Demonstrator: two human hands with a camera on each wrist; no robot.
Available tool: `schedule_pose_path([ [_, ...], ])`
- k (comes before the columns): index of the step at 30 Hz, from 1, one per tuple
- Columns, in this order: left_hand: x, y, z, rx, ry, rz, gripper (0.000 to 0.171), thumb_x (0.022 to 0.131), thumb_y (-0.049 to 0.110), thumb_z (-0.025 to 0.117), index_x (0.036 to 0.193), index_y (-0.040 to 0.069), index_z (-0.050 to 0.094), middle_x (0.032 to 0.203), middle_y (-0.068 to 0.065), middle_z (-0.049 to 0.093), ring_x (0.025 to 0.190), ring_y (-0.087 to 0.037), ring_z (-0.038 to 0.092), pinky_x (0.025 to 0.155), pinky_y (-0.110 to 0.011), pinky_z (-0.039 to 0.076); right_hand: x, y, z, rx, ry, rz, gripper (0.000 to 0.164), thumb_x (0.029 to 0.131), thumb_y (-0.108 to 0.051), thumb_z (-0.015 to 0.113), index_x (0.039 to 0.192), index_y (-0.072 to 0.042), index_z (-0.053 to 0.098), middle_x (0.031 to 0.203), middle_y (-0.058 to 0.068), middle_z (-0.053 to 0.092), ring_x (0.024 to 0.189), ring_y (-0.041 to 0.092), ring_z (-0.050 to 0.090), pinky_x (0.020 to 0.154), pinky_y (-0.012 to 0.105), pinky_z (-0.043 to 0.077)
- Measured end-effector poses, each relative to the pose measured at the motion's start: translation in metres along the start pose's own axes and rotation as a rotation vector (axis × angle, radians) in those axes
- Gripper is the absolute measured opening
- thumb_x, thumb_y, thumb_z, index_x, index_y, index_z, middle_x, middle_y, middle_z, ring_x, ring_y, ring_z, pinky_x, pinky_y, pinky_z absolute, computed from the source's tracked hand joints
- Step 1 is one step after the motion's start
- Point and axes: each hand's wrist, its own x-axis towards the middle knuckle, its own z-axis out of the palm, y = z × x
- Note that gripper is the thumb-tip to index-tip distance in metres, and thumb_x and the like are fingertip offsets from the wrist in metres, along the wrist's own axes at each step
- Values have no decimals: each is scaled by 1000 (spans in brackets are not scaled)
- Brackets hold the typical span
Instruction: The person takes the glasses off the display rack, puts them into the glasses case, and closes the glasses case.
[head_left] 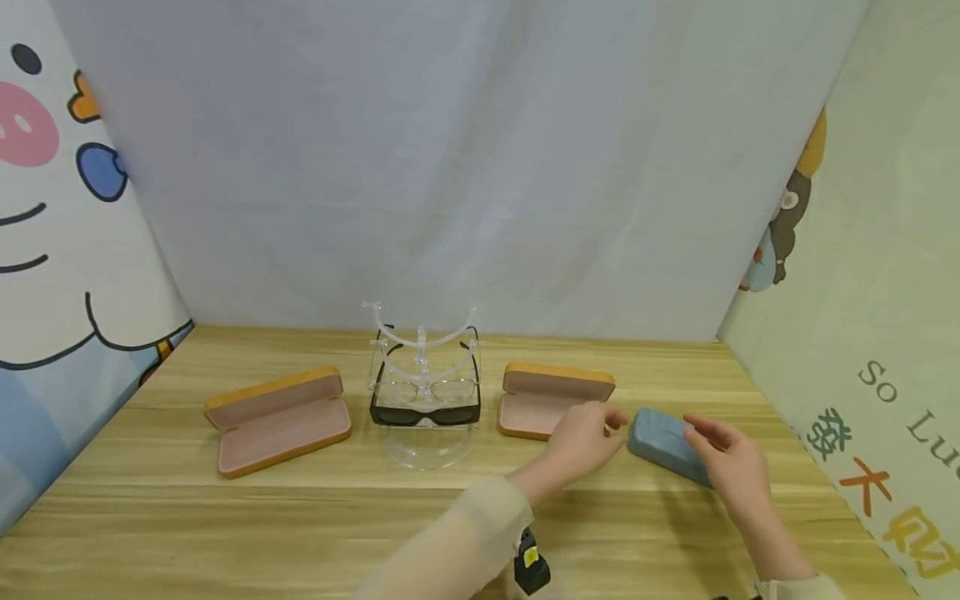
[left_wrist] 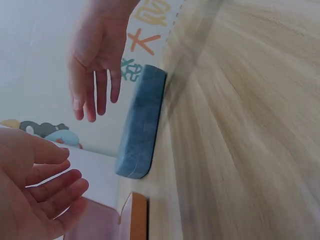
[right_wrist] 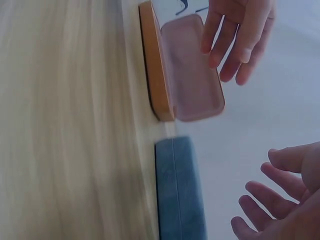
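A closed blue glasses case (head_left: 663, 442) lies on the table at the right. My left hand (head_left: 585, 440) hovers off its left end, in front of an open orange glasses case (head_left: 558, 379) with a pink lining. Above the blue case's right end is my right hand (head_left: 733, 462), its fingers loosely bent. In the left wrist view, a gap separates the left hand (left_wrist: 42, 187) from the blue case (left_wrist: 142, 122). Likewise, the right wrist view has the right hand (right_wrist: 282, 195) apart from the case (right_wrist: 180, 190). Neither hand holds anything.
A clear display stand (head_left: 427, 454) at the centre carries black sunglasses (head_left: 425, 415) and thin-framed glasses (head_left: 453, 390); its upper arms are bare. Another open orange glasses case (head_left: 281, 429) sits to the left. A pale curtain (head_left: 450, 167) hangs behind the wooden table (head_left: 225, 533).
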Motion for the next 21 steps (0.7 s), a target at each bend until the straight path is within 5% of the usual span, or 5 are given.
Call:
schedule_pose_path([
  [5,-12,-17,-17,-38,48,30,19,87,18,61,104,15,68,97,4,66,78,-4,60,62,-14,45,2,-13,11,0,-1,-64,45,93,-36,49,125,-5,54,126,15,55,102,5,55,78,15,45],
  [9,-23,-28,-30,-43,87,42,20,86,20,62,104,14,68,96,3,66,79,-7,61,63,-15,45,4,-19,20,29,8,-95,41,92,-35,52,122,-7,57,122,12,58,87,-18,46,73,8,41],
  [12,-28,-33,-39,-35,107,57,20,85,20,63,104,13,68,98,1,66,81,-10,61,65,-15,46,6,-24,28,24,2,-138,37,93,-32,51,120,-7,59,121,11,59,94,-6,54,77,13,45],
  [16,-33,-38,-53,-6,125,78,21,86,20,63,105,13,66,99,0,64,85,-13,60,67,-17,47,12,-37,38,-2,-17,-227,35,93,-30,51,118,-7,60,116,12,61,103,23,58,82,35,50],
  [21,-44,-46,-70,75,162,91,22,86,22,62,106,14,65,99,-1,64,87,-15,60,65,-20,48,19,-60,50,15,-59,-301,37,92,-30,53,119,-6,59,116,15,61,105,29,57,87,46,46],
])
